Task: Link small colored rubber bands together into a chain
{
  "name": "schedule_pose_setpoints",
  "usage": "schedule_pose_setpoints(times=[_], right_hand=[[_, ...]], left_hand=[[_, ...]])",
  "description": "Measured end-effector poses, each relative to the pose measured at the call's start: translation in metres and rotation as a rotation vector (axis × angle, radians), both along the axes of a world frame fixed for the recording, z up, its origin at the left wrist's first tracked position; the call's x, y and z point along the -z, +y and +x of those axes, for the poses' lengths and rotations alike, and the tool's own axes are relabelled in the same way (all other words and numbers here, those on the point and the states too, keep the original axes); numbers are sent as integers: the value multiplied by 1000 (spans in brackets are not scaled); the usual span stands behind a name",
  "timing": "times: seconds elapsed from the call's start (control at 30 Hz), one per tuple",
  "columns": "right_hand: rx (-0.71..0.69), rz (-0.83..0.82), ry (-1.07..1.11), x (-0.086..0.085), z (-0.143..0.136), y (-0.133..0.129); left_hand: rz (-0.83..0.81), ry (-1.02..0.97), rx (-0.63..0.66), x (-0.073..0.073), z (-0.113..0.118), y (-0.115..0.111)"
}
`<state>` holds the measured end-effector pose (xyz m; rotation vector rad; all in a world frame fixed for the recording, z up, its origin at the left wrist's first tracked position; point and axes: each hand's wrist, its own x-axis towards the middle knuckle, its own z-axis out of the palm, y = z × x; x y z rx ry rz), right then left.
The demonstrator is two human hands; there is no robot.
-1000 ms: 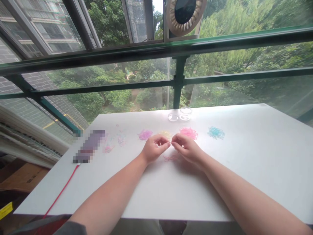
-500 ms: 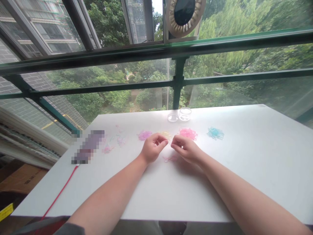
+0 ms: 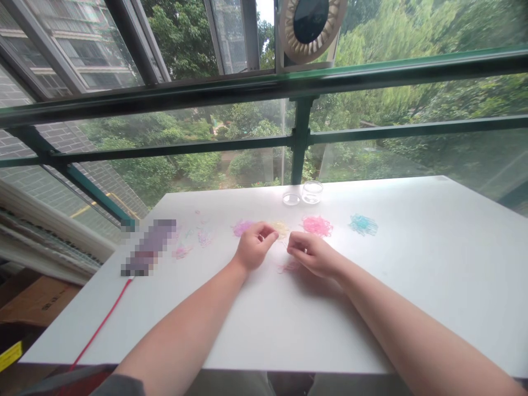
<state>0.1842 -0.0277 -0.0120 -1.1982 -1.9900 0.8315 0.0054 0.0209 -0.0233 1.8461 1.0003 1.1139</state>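
Over the middle of the white table, my left hand point(image 3: 254, 246) is closed, thumb against fingertips; whatever may be between them is too small to make out. Just to its right, my right hand point(image 3: 313, 254) pinches a thin pale rubber band point(image 3: 284, 245), whose end pokes out towards the left hand. A few pink rubber bands point(image 3: 289, 267) lie below the hands. Beyond them are piles of small rubber bands: a purple pile point(image 3: 242, 227), a yellow pile point(image 3: 280, 227) partly behind my left hand, a pink pile point(image 3: 317, 226) and a teal pile point(image 3: 363, 224).
A clear round container point(image 3: 312, 192) and its clear lid point(image 3: 291, 199) stand at the table's back edge. Loose mixed bands point(image 3: 203, 237) are scattered on the left, beside a pixelated dark object point(image 3: 150, 247) with a red cable point(image 3: 101, 324). Green railing point(image 3: 303, 140) runs behind the table point(image 3: 247, 330).
My hands have moved apart a little: the left hand has shifted left, away from the right. The strand that stretched between them now shows only at my right fingertips.
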Motion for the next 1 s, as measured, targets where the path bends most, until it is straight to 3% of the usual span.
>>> schedule_pose_setpoints(times=[0.1,0.3,0.53,0.6,0.7,0.77,0.93,1.0], right_hand=[[-5,-5,1,0,0,0],[10,4,-31,3,1,0],[-10,-6,-13,0,0,1],[-11,-5,-8,1,0,0],[-5,4,-12,3,0,0],[-4,8,-17,3,1,1],[10,20,2,1,1,1],[19,22,3,1,1,1]], left_hand=[[4,-31,-104,0,-2,3],[13,93,172,1,1,-6],[42,-61,-210,1,-4,7],[42,-43,-152,0,-4,5],[53,77,122,-3,-2,-2],[73,128,212,-4,-1,-5],[72,74,15,-4,-4,-1],[65,77,7,-4,-5,0]])
